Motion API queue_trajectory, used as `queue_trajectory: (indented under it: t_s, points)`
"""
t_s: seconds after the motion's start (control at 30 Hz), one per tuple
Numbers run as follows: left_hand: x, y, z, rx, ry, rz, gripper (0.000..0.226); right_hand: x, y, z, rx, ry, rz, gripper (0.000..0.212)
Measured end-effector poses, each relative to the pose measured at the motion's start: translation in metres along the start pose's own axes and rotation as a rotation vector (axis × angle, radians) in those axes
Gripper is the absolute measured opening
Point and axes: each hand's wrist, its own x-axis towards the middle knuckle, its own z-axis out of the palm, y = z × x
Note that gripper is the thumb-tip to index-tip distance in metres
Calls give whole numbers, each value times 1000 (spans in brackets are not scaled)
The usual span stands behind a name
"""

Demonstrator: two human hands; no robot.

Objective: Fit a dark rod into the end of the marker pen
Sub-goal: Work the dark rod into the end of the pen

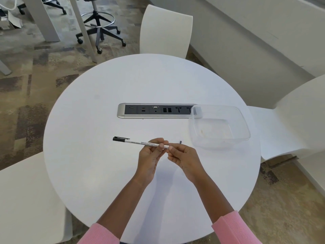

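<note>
**Pen steadied at its tail end, rod not yet in**

Left hand (150, 155) pinches the marker pen (140, 142) by the barrel near its right end, thumb under and fingers curled over. Probably a brace, so the end stays put for the insert. Right hand (183, 156) has its fingers curled in at that same end, tips meeting the pen. Cannot tell if it pinches anything.

A short dark rod (180, 142) shows just beyond the right knuckles. It is close to the pen's end but not in it. Held or lying on the bench (105, 173): cannot tell.

The pen is held just above the bench, near the front middle. Its long axis runs left-right, nearly level, with the right end slightly nearer the person. The black cap (121, 138) points left and the plain white end points right, towards the rod.

Farther out, a clear plastic tub (244, 127) sits at the right, overlapping the end of the socket strip (121, 110).
</note>
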Motion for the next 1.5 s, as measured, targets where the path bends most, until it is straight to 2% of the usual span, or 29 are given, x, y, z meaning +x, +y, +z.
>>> queue_trajectory:
  t_s: [0.2,0.3,0.6,0.7,0.77,0.83,0.9,1.0,1.03,1.1,1.27,1.4,1.5]
  points:
    - [0,3,4,36,33,48,12,1,-6,2,209,57,119,11]
    - [-2,2,5,30,78,52,12,0,-7,5,155,52,72,12]
    - [-8,8,21,-166,194,-32,12,0,-2,13,-428,202,-463,16]
    - [-8,12,25,-202,192,-60,12,0,-3,9,-625,184,-730,13]
    - [-8,14,26,-215,206,-64,11,0,-5,7,-677,166,-819,15]
    - [-7,17,26,-206,211,-60,12,-1,-7,7,-637,164,-778,22]
    - [-7,18,25,-177,197,-48,13,-3,-9,8,-448,149,-572,26]
    - [-8,17,25,-125,192,-30,11,-5,-12,10,-129,82,-239,14]
    - [-8,17,25,-110,192,-24,11,-6,-13,11,-71,65,-172,8]
    - [-9,16,24,-79,189,-11,10,-8,-14,12,-21,52,-98,11]
    - [-11,16,25,-30,189,15,11,-9,-18,12,1,68,-47,18]
    - [-13,18,28,-50,224,3,11,-9,-17,15,-92,105,-150,18]
    - [-14,20,31,-70,249,-10,13,-7,-13,16,-229,151,-292,20]
